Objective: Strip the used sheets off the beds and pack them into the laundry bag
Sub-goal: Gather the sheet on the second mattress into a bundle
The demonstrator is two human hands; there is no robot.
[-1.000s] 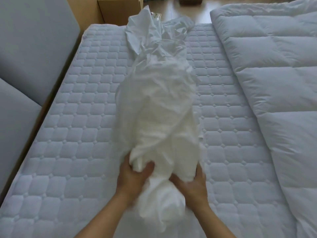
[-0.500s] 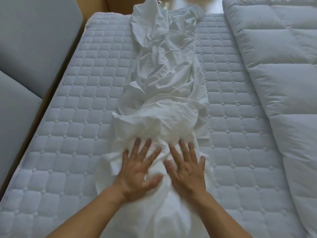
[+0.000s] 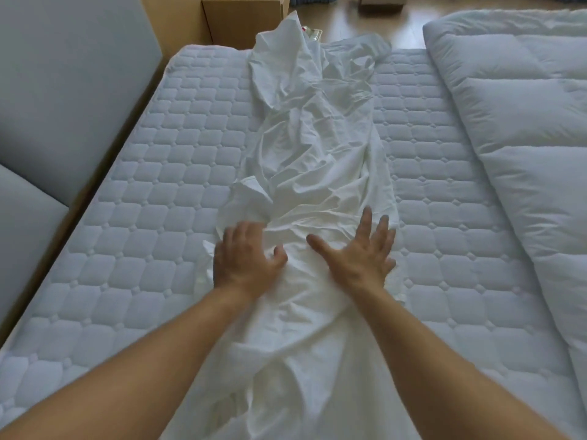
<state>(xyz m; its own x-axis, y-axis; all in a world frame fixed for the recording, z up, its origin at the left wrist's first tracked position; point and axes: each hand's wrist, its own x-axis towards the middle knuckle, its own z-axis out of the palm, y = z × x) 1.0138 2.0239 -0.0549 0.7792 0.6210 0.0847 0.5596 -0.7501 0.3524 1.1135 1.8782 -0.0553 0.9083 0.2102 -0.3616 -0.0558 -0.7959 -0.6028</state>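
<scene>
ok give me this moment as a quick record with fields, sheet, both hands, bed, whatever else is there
sheet: white sheet, crumpled in a long strip down the middle of the mattress
mattress: quilted mattress, bare on either side of the sheet
left hand: left hand on the sheet, fingers blurred, grip unclear
right hand: right hand flat on the sheet, fingers spread
duvet: duvet along the right side
box: cardboard box beyond the far end
laundry bag: not in view

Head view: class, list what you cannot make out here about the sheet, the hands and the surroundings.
- Left hand: motion blur hides whether its fingers grip the sheet or lie flat; right hand is clear, spread flat.
- Sheet: near end cut off by the bottom edge.
- Laundry bag: none in view.
- Cardboard box: top cut off by the upper edge.
- Duvet: cut off at the right edge.
</scene>
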